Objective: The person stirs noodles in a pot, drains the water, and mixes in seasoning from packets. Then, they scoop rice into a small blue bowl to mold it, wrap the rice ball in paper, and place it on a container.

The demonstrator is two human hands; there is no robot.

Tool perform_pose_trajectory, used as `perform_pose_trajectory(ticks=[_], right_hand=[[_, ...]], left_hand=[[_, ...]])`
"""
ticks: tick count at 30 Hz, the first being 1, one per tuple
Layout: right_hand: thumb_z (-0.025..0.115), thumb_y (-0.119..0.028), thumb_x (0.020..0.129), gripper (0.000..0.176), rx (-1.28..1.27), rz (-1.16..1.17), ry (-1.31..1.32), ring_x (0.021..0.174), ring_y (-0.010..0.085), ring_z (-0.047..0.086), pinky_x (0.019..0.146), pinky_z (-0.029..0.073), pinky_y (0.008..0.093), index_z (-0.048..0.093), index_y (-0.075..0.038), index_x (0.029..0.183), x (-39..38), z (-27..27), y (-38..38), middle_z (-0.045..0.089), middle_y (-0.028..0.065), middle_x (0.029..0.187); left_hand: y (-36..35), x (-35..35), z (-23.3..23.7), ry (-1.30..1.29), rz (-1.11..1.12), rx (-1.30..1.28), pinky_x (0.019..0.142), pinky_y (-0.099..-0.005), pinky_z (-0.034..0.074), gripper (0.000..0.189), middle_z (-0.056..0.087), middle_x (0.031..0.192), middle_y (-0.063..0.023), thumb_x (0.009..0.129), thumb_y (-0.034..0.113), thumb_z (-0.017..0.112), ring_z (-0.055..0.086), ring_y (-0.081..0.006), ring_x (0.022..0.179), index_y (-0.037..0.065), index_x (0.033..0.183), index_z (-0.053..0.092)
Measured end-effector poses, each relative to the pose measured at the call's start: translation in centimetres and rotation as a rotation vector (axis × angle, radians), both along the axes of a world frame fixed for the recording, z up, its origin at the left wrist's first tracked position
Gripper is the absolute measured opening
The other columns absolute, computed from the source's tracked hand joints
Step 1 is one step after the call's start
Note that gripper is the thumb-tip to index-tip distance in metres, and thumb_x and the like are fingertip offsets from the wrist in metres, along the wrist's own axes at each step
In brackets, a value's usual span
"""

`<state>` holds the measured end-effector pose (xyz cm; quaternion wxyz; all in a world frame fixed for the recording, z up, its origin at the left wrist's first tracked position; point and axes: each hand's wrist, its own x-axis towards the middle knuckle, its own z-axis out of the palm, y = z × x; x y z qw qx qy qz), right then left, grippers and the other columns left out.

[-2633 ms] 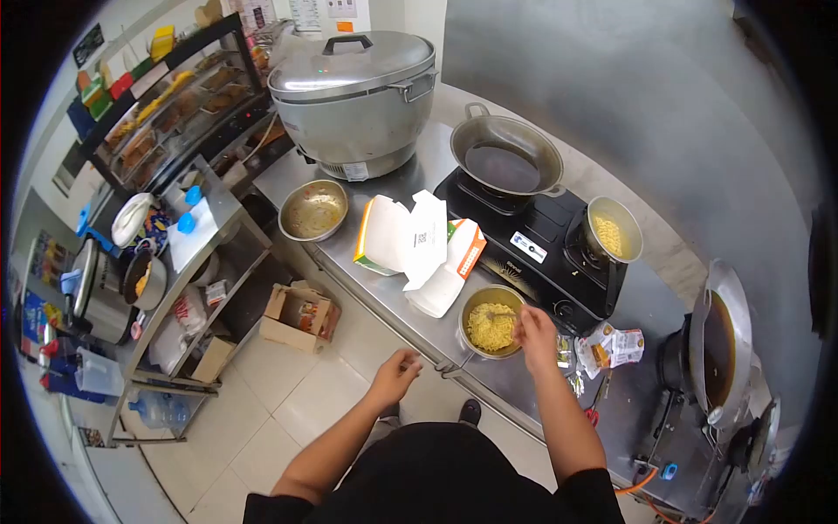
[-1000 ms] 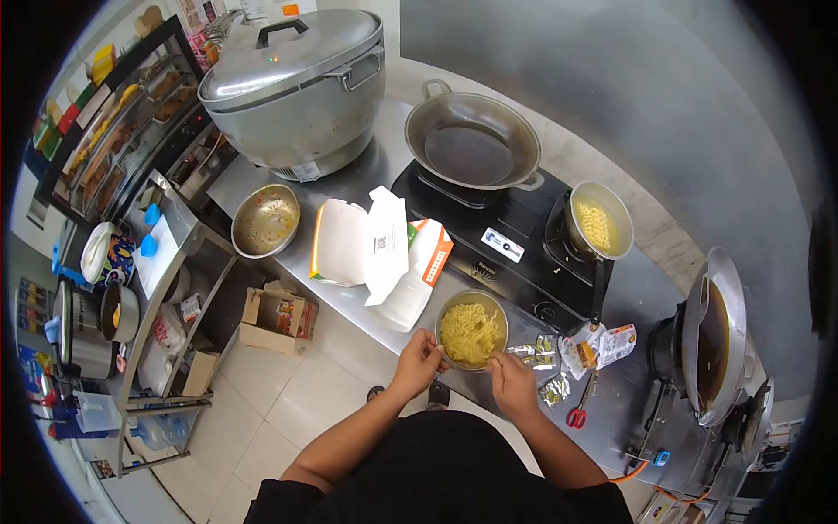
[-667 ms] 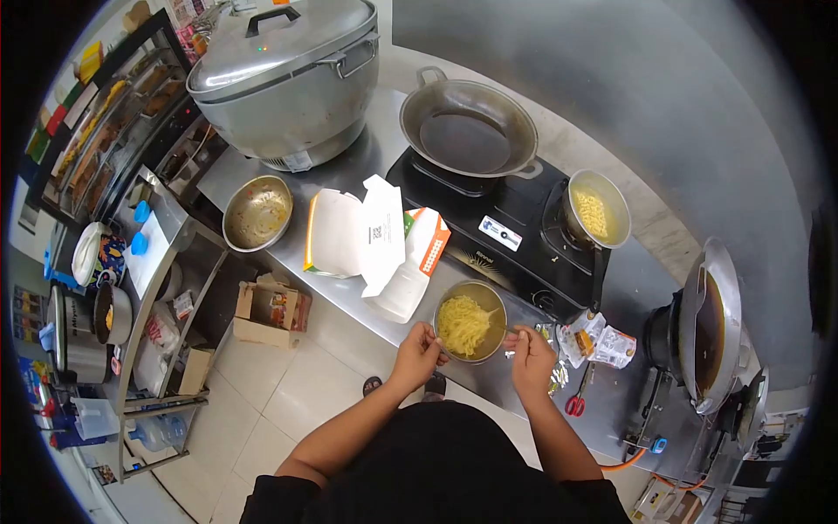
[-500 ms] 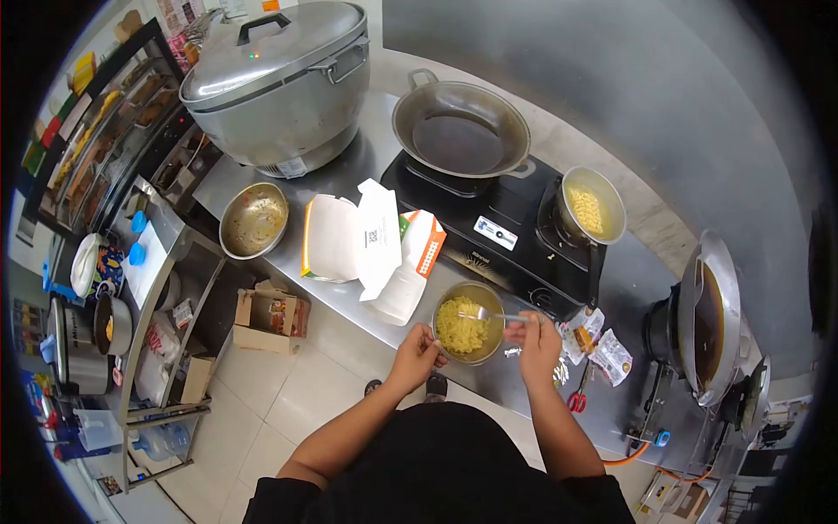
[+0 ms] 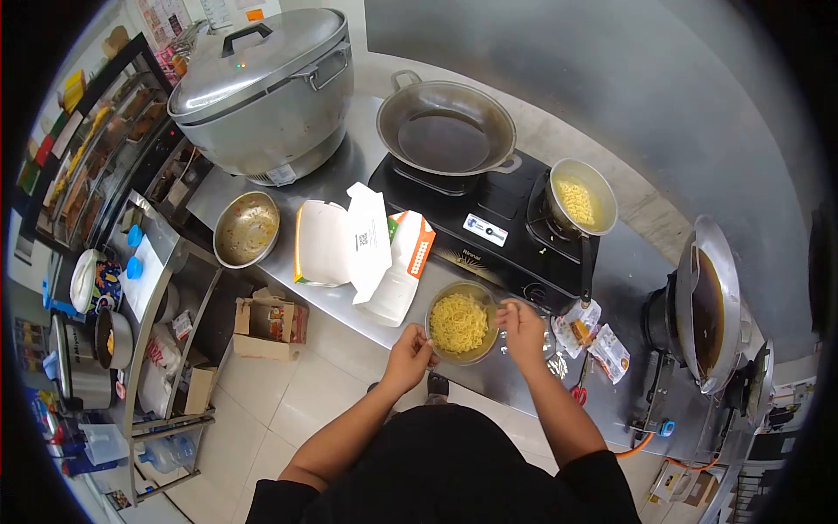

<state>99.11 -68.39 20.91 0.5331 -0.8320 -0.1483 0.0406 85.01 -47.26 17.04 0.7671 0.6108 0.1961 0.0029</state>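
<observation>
A metal bowl [image 5: 461, 355] of yellow noodles [image 5: 457, 323] sits on the steel counter in front of me. My left hand [image 5: 408, 356] is closed on the bowl's left rim, thumb on top. My right hand [image 5: 522, 330] is by the right rim with its fingers pinched together; what they hold, if anything, I cannot make out. The fork seen earlier does not show clearly now. Beyond the bowl are two opened cardboard food boxes, a white one [image 5: 325, 243] and an orange-and-white one [image 5: 410, 262]. Torn seasoning packets [image 5: 609, 354] and red-handled scissors [image 5: 579, 395] lie to the right.
A black two-burner stove [image 5: 489, 205] holds a wide pan [image 5: 445, 131] of dark liquid and a small pot [image 5: 583, 196] with noodles in water. A large rice cooker [image 5: 262, 113] and a used metal bowl [image 5: 247, 230] stand left. At right is a wok [image 5: 711, 306] of brown oil.
My right hand has drawn the fork out of the noodles, which now lie looser in the bowl. My left hand keeps its hold on the rim. The view has shifted slightly.
</observation>
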Motion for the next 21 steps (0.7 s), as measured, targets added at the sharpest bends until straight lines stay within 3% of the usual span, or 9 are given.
perform_pose_trajectory(ticks=[2,5,11,14,17,21], right_hand=[[0.051,-0.011,0.105,0.022,0.405,-0.151,0.467,0.077,0.0196,0.072,0.072,0.059,0.0318,0.066,0.005,0.109,0.4,-4.1,0.0,0.071,0.016,0.092],[0.052,-0.006,0.103,0.019,0.365,0.018,0.521,0.077,0.0212,0.073,0.073,0.059,0.0313,0.065,0.005,0.11,-1.3,-2.0,0.2,0.071,0.017,0.094],[0.054,-0.006,0.102,0.018,-0.229,0.445,-0.189,0.078,0.0198,0.073,0.073,0.059,0.0309,0.066,0.004,0.11,-1.8,6.1,-4.5,0.071,0.0159,0.094],[0.051,-0.007,0.103,0.02,-0.106,0.21,-0.134,0.077,0.0184,0.073,0.072,0.058,0.0308,0.066,0.003,0.11,-1.7,5.9,-3.7,0.071,0.0152,0.092],[0.047,-0.011,0.106,0.023,-0.058,0.018,0.208,0.076,0.0208,0.073,0.07,0.059,0.0325,0.064,0.004,0.109,-1.1,2.9,-1.5,0.07,0.0158,0.091],[0.043,-0.015,0.108,0.025,0.453,-0.19,0.64,0.077,0.0244,0.072,0.068,0.061,0.0357,0.06,0.003,0.11,-1.5,-2.1,0.3,0.07,0.0169,0.09]], left_hand=[[0.1,0.5,1.0,0.044,0.001,-0.011,0.058,-0.0273,0.054,0.01,0.057,0.081,-0.0054,0.102,0.004,0.053,0.066,-0.0145,0.067,0.004,0.103,0.044],[0.5,0.8,0.2,0.011,0.025,-0.006,0.058,-0.0273,0.054,0.01,0.058,0.081,-0.0057,0.102,0.004,0.054,0.065,-0.0142,0.066,0.005,0.104,0.044],[1.0,0.9,0.4,0.009,0.056,-0.006,0.058,-0.0271,0.053,0.009,0.059,0.079,-0.0062,0.101,0.004,0.054,0.066,-0.0141,0.066,0.005,0.103,0.045],[0.4,0.8,0.5,-0.011,0.031,0.057,0.059,-0.0271,0.053,0.009,0.06,0.077,-0.0059,0.101,0.004,0.054,0.066,-0.0139,0.067,0.004,0.103,0.046],[-0.4,0.4,1.9,-0.031,-0.006,0.138,0.059,-0.0274,0.053,0.009,0.06,0.077,-0.0054,0.101,0.005,0.055,0.067,-0.0132,0.068,0.004,0.104,0.046],[-0.6,0.3,2.1,-0.011,-0.026,0.178,0.06,-0.0278,0.054,0.009,0.061,0.077,-0.0058,0.102,0.005,0.055,0.067,-0.0127,0.069,0.002,0.105,0.047]])
